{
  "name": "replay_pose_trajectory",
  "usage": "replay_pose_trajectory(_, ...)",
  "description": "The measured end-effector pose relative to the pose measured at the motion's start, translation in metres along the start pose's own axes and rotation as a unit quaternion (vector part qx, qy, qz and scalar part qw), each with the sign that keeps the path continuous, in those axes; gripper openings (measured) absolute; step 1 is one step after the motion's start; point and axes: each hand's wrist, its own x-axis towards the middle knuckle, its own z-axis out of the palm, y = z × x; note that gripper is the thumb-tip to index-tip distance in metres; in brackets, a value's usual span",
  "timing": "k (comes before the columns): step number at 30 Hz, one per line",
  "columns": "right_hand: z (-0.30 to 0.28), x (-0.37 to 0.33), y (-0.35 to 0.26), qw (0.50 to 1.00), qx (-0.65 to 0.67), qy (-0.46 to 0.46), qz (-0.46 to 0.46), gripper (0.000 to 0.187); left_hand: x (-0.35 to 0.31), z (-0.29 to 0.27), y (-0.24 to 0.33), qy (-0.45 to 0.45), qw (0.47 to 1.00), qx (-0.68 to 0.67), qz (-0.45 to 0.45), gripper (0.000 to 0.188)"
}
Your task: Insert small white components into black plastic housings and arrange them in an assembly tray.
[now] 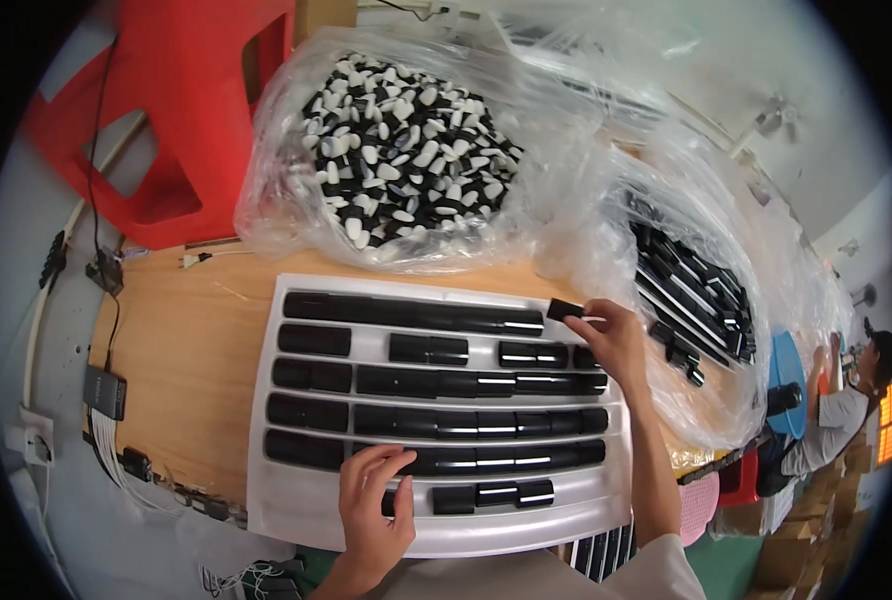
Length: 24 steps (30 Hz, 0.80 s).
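Note:
Before me lies a silver-grey ribbed tray [266,510] with several rows of glossy black cylindrical caps [481,460] lying on their sides. Between the thumb and fingers of my right hand [614,338] is a short black cap [565,310], at the right end of the top row. My left hand [374,505] is over the lower rows, thumb and fingers apart, fingertips close to the second row from the bottom. A black cap in the bottom row shows partly behind its thumb; whether the hand touches it is hard to see. Gaps show in the second and bottom rows.
Behind the tray, a clear plastic bag [271,190] holds many small black-and-white pieces [406,150]. Another bag at right holds black tubular pieces [696,285]. A red plastic stool [181,150] stands far left. Cables and a black box [105,392] line the left edge. A person [846,410] sits far right.

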Motion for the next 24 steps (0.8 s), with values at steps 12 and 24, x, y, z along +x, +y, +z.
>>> replay_pose_trajectory(12,0.099,-0.008,-0.143,0.909,0.119,-0.378,-0.127,0.055,0.028,-0.009,-0.007,0.156,0.898,-0.39,-0.133,0.04)
replay_pose_trajectory(24,0.231,0.153,-0.111,0.932,-0.196,-0.033,-0.302,0.019,0.034,-0.013,0.013,0.06,0.921,-0.326,-0.207,0.043)
